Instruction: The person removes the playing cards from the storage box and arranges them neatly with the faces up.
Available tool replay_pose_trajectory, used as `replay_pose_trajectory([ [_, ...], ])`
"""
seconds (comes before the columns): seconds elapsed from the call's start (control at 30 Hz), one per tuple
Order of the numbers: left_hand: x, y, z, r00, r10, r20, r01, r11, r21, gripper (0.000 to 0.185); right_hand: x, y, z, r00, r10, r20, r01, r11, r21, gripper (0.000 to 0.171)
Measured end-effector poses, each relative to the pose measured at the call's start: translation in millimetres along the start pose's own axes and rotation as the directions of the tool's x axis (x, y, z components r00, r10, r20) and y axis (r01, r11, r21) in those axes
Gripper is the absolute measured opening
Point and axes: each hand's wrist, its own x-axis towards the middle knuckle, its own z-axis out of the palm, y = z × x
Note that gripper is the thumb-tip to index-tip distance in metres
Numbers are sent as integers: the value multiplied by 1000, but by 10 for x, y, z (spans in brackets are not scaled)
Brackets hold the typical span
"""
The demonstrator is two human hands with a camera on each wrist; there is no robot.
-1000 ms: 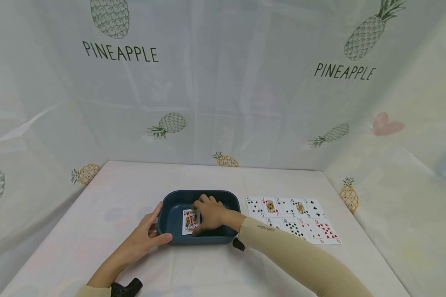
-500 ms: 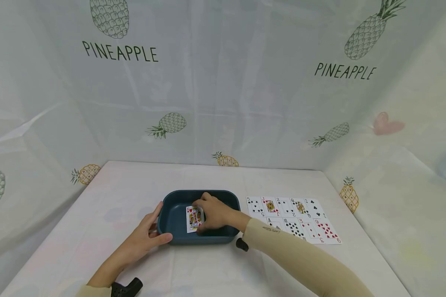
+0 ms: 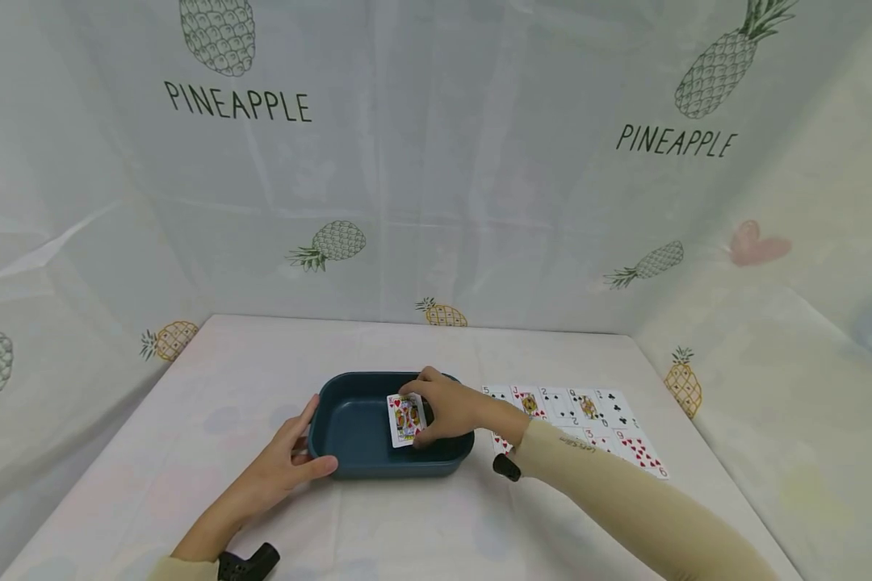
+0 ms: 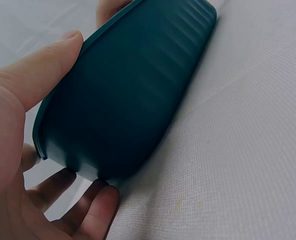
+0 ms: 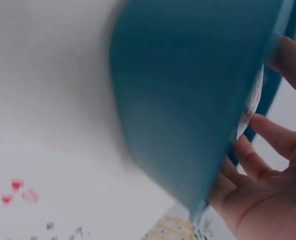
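- Your right hand (image 3: 452, 410) pinches a card (image 3: 406, 420), a king of hearts, between the thumb and the fingers, over the right part of the tray (image 3: 349, 432).
- The card is held with its face towards you, lifted above the tray floor, near the right wall.
- Your left hand (image 3: 288, 461) grips the left end of the tray: the thumb lies on the near rim and the fingers go around the left corner.
- In the left wrist view the thumb (image 4: 43, 75) presses the tray wall (image 4: 133, 90) and the fingertips are under its lower edge.
- The tray is dark blue and stands on the table (image 3: 247, 379), in the middle.
- Just right of the tray, cards (image 3: 589, 407) lie face up in two rows; your right sleeve (image 3: 625, 516) covers part of the near row.
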Motion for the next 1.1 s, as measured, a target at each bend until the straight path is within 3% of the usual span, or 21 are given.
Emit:
replay_pose_trajectory([
  [0.17,3,-8,-12,999,27,25,-26,999,-23,105,-195,82,-199,999,-7,-35,9,999,37,82],
  [0.47,-15,15,-14,999,16,27,-15,999,-32,105,-690,312,-549,992,58,-111,-50,996,73,84],
  [0.67,-2,-3,-1,999,23,32,-22,999,-30,105,-1067,678,-661,987,75,-139,-71,997,32,84],
  [1.1,17,10,19,1000,-23,3,23,1000,1,104,-2058,1437,-777,976,137,-171,-138,990,11,80],
])
